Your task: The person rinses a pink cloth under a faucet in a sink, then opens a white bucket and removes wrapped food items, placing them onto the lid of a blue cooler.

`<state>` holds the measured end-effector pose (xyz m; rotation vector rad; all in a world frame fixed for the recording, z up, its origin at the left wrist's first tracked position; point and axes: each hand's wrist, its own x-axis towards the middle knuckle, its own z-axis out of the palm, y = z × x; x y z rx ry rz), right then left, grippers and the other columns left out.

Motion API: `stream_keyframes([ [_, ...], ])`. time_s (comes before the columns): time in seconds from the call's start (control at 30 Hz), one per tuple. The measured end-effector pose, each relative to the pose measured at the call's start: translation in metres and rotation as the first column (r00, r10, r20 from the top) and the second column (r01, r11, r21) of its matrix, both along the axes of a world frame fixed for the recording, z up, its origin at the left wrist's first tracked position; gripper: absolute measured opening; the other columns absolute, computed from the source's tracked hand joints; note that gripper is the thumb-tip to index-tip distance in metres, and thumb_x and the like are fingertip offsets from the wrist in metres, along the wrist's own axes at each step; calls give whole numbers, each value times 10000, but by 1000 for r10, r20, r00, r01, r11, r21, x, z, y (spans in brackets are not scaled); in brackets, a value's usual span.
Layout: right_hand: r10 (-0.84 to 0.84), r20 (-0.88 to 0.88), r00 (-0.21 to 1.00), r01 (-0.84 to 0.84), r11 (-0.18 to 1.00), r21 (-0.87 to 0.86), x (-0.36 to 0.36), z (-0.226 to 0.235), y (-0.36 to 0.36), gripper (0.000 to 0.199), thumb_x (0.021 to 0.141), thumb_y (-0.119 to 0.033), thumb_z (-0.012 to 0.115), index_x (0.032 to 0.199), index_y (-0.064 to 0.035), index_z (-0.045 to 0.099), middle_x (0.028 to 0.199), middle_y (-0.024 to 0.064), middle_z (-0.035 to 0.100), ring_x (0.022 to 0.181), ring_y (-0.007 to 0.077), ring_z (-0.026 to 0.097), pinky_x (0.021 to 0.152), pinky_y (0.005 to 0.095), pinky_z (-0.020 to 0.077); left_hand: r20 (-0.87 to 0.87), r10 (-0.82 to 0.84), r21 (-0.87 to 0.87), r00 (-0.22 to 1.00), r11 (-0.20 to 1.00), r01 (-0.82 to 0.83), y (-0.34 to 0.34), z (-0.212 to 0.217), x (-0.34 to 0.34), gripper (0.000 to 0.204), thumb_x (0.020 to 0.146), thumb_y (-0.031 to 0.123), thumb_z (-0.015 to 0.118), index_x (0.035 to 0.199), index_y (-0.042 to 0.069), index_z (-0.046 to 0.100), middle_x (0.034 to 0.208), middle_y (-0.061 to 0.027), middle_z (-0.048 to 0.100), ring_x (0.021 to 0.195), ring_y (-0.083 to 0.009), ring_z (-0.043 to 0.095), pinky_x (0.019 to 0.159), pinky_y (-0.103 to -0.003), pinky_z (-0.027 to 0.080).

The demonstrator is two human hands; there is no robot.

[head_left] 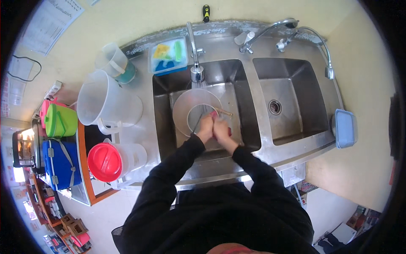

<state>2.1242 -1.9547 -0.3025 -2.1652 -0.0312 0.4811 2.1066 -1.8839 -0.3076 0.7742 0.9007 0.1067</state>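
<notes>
My left hand (205,128) and my right hand (221,128) press together over the left sink basin (167,139), fingers closed. Bits of pink and red show at their edges, but I cannot make out what they grip. Under them stands a translucent round tub (181,106) with a smaller pale round vessel (195,113) in it. A thin dark stick-like thing (197,122) leans by my left hand. Just past my right hand lies a light brown stick-like piece (224,111). Water sprays from the metal tap (197,74) into the tub.
A clear container (186,67) with sponges sits behind the basin. On the left stand a large translucent pitcher (91,99), a smaller jug (113,61) and a red-lidded pitcher (135,155). To the right are a second basin (292,122), two more taps and a blue tray (346,128).
</notes>
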Motion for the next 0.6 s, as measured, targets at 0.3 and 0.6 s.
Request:
stream_keyframes([
  [0.3,-104,141,984,73,975,212,-12,10,24,440,935,-323,399,840,31,642,847,291,617,853,426,612,707,513,435,-123,-252,387,960,879,280,19,7,4,347,938,326,415,1017,51,610,832,-101,638,736,-216,602,587,-404,459],
  [0.6,-118,-300,947,259,834,488,64,22,-4,207,919,-115,465,1068,-22,575,949,95,610,820,218,585,705,362,472,50,-156,-5,986,988,156,-10,54,13,442,932,464,460,1074,67,595,897,-95,625,778,-145,602,650,-312,489],
])
